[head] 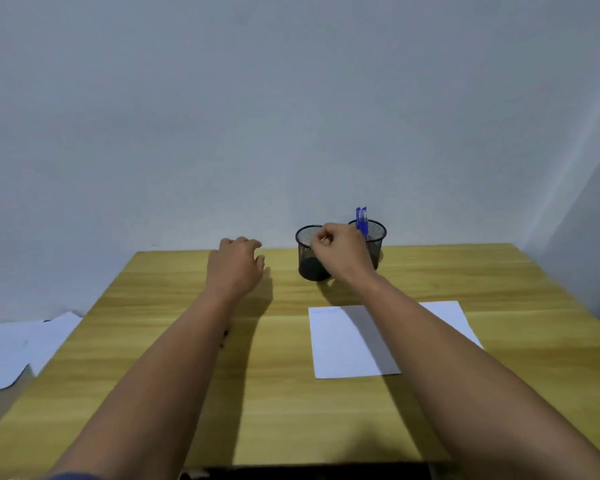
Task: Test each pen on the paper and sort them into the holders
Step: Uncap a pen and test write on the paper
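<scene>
Two black mesh holders stand at the far edge of the wooden table [187,393]. The left holder [307,252] looks empty as far as I can see. The right holder [376,233] has two blue pens [361,218] standing in it. My right hand [340,252] hovers in front of both holders, its fingers curled into a fist with nothing visible in it. My left hand [234,266] rests further left over the table, fingers bent down and slightly apart, holding nothing. A white paper sheet [347,341] lies under my right forearm.
A plain grey wall rises right behind the table. Loose white sheets [18,348] lie on a lower surface off the table's left edge. A small dark speck sits on the table beside my left forearm.
</scene>
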Motion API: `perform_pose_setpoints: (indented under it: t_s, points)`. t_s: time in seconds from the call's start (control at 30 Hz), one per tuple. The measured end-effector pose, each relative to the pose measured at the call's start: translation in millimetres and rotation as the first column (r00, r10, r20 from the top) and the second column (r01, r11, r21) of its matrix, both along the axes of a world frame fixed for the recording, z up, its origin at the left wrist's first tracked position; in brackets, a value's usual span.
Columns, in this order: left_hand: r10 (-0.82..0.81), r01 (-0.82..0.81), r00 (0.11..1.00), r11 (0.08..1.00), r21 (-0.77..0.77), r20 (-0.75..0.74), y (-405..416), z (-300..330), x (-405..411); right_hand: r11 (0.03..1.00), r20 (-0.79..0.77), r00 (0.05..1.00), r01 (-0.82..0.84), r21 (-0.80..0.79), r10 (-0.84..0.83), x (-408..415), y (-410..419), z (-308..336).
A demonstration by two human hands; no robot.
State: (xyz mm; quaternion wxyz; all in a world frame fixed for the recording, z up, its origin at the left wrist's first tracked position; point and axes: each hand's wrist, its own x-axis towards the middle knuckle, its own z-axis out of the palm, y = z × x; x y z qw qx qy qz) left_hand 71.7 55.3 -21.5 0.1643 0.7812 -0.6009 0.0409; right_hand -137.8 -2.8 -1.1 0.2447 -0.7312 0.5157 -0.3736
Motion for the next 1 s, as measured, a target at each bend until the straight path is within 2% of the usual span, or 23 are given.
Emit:
perform_pose_setpoints:
  t_s: [0.17, 0.27, 0.4, 0.57, 0.67, 0.8, 0.93, 1.0]
  points:
    - [0.038, -0.035, 0.999, 0.978, 0.204, -0.012, 39.1, -39.6, 55.4, 0.955, -0.173, 0.953, -0.211, 0.206, 0.248, 63.5, 20.6, -40.1]
    - [0.049, -0.034, 0.997, 0.976, 0.213, -0.066, 47.0, -61.5, 73.9, 0.92, -0.2, 0.926, -0.253, 0.299, 0.32, 97.2, 32.2, -56.7]
    - [0.027, -0.017, 0.997, 0.991, 0.13, -0.074, 48.5, -77.1, 86.4, 0.916, -0.277, 0.91, -0.208, 0.342, 0.31, 132.8, 41.2, -70.2]
    - [0.017, -0.012, 0.997, 0.997, 0.075, -0.076, 46.8, -84.9, 90.5, 0.954, -0.459, 0.853, -0.135, 0.268, 0.25, 145.1, 35.4, -65.0]
    - [0.012, -0.006, 0.998, 0.996, 0.091, -0.068, 46.6, -82.9, 88.2, 0.971, -0.515, 0.832, -0.103, 0.217, 0.204, 134.7, 31.4, -60.2]
    - [0.001, 0.002, 0.999, 0.998, 0.056, -0.054, 46.6, -67.2, 78.4, 0.963, -0.417, 0.883, -0.125, 0.238, 0.217, 107.4, 25.4, -51.3]
    - [-0.147, 0.144, 0.988, 0.988, -0.06, -0.045, 44.2, -39.9, 52.8, 0.868, 0.0, 0.938, -0.32, 0.38, 0.346, 71.6, 17.9, -40.2]
    - [-0.192, 0.184, 0.98, 0.973, -0.141, -0.044, 44.2, -28.3, 40.1, 0.849, 0.13, 0.929, -0.369, 0.378, 0.346, 48.5, 20.2, -29.2]
